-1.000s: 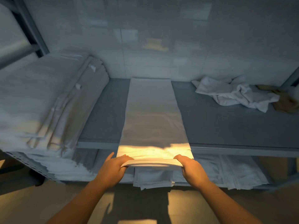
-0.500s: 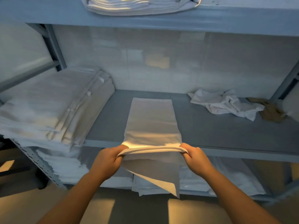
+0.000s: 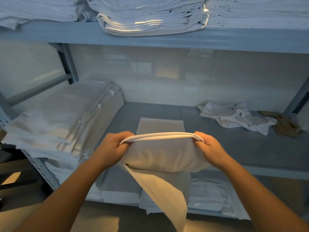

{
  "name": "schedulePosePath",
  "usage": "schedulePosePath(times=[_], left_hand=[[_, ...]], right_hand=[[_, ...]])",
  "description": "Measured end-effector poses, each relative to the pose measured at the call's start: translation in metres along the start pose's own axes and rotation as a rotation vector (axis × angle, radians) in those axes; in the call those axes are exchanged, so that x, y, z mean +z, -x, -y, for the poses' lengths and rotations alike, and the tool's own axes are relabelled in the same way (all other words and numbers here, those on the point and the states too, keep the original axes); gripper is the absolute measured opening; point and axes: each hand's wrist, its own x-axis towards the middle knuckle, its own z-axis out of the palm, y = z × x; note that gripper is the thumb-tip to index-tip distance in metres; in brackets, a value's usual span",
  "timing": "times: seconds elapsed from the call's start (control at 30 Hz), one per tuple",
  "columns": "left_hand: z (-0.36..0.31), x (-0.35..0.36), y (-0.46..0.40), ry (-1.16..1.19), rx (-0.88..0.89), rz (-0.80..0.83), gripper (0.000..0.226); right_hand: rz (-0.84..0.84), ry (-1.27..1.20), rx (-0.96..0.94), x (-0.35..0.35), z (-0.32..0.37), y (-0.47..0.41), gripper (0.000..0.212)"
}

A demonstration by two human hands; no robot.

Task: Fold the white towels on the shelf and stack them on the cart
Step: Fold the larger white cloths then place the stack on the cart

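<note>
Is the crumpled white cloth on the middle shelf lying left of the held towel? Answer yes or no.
No, the crumpled white cloth lies on the shelf right of the towel.

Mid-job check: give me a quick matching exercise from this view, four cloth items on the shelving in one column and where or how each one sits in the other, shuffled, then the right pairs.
Things:
1. towel in the hands
2. crumpled white towel
3. brown cloth
4. folded stack

States:
A. lies loose at the far right of the middle shelf
B. rests on the top shelf
C. lies unfolded on the middle shelf, right of centre
D. is gripped at its folded edge by the left hand and the right hand, a tail hanging below

Pairs: 1-D, 2-C, 3-A, 4-B
</note>
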Motion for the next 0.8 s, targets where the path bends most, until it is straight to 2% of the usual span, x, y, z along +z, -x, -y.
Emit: schedulePosePath(times=[0.2, 0.47, 0.6, 0.67, 0.8], left_hand=[[0.011, -0.015, -0.051, 0.071, 0.028, 0.103, 0.022], [0.052, -0.022, -0.148, 0.1, 0.005, 0.206, 0.015], [0.086, -0.013, -0.206, 0.008, -0.085, 0.192, 0.021], [0.105, 0.0, -0.233, 0.041, -0.104, 0.203, 0.029], [0.15, 0.033, -0.277, 0.053, -0.14, 0.196, 0.016]], right_hand=[[0.129, -0.136, 0.095, -0.018, 0.004, -0.035, 0.024], [0.086, -0.158, 0.156, -0.013, -0.014, -0.12, 0.023], [0.026, -0.044, 0.311, -0.011, -0.032, -0.171, 0.035], [0.037, -0.116, 0.365, -0.006, -0.047, -0.195, 0.025], [0.092, -0.115, 0.474, 0.009, -0.081, -0.248, 0.031]])
